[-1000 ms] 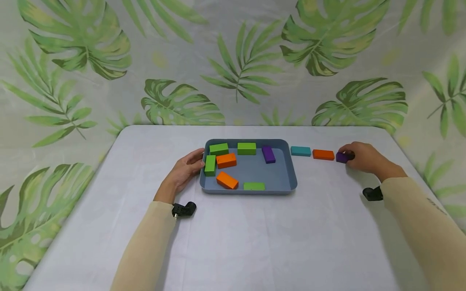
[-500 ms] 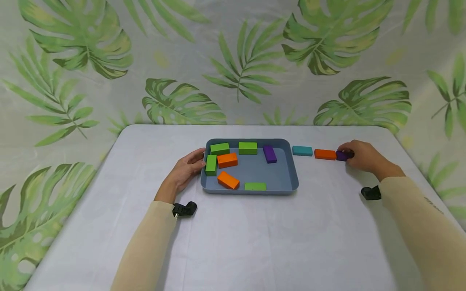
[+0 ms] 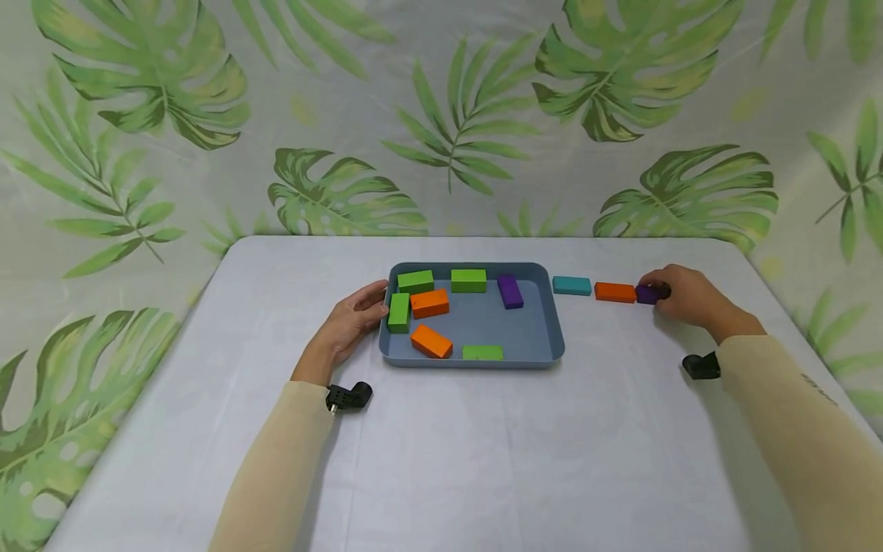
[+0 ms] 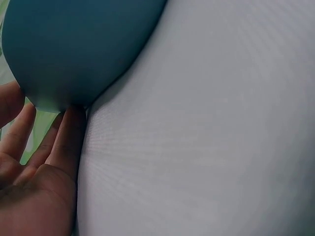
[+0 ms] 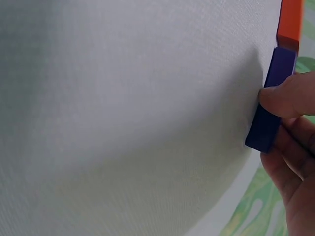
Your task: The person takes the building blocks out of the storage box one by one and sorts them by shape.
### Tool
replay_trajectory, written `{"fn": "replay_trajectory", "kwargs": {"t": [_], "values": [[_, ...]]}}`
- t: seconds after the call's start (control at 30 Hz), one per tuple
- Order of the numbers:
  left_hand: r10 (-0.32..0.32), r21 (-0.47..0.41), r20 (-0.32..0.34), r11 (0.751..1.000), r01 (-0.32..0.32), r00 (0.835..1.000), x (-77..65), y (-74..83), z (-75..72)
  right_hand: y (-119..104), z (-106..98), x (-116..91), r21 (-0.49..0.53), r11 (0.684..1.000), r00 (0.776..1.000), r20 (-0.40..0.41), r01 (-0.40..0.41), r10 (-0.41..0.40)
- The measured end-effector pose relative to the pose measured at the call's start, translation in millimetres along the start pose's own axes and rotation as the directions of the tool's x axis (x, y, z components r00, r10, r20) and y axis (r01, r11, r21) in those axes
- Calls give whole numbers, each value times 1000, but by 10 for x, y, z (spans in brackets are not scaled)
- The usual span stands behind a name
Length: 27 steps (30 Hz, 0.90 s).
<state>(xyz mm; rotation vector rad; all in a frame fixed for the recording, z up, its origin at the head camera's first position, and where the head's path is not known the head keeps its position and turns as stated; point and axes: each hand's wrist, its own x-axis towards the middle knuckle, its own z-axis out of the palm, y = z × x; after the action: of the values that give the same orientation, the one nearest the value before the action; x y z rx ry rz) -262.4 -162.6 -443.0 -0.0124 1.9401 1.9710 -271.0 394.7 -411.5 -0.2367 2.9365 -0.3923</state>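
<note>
My right hand [image 3: 686, 297] pinches a purple block [image 5: 265, 130] between thumb and fingers, low over the white tabletop. One end of that block meets an orange block [image 3: 615, 292], and a teal block [image 3: 572, 285] lies further left in the same row, a small gap away from the orange one. At the left side of a grey-blue tray [image 3: 476, 363], my left hand [image 3: 347, 330] rests with extended fingers [image 4: 69, 137] touching the outer wall.
Inside the tray lie several green blocks [image 3: 468, 280], two orange blocks [image 3: 431, 342] and a purple block [image 3: 510, 292]. The white-covered table [image 3: 441, 460] ends at the back against a leaf-patterned cloth [image 3: 455, 138].
My right hand has slid the purple block left, closing the gap to the orange block; over the last half second it has stayed there. The left hand keeps its place at the tray.
</note>
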Motion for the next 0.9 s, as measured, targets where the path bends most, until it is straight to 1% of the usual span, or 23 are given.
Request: {"fn": "replay_trajectory", "kwargs": {"t": [0.2,0.4,0.53,0.7,0.8,0.9], "values": [[6,-2,2,1000,-6,1000,-9,0,0,7,17,-2,14,1000,1000,-12,3,-2],[5,3,2,1000,-5,1000,-12,8,8,9,12,0,24,999,999,-2,-40,40],[8,8,11,1000,-8,1000,-11,20,9,17,7,-6,27,999,999,-3,-39,39],[8,5,21,1000,-8,1000,-2,18,5,-2,-42,-29,-18,1000,999,-36,-14,13],[3,0,16,1000,-3,1000,3,12,5,-52,-100,-30,-48,999,998,-68,-7,3],[-5,0,11,1000,5,1000,6,6,4,-168,-171,-19,-23,1000,995,-94,12,-14]]}}
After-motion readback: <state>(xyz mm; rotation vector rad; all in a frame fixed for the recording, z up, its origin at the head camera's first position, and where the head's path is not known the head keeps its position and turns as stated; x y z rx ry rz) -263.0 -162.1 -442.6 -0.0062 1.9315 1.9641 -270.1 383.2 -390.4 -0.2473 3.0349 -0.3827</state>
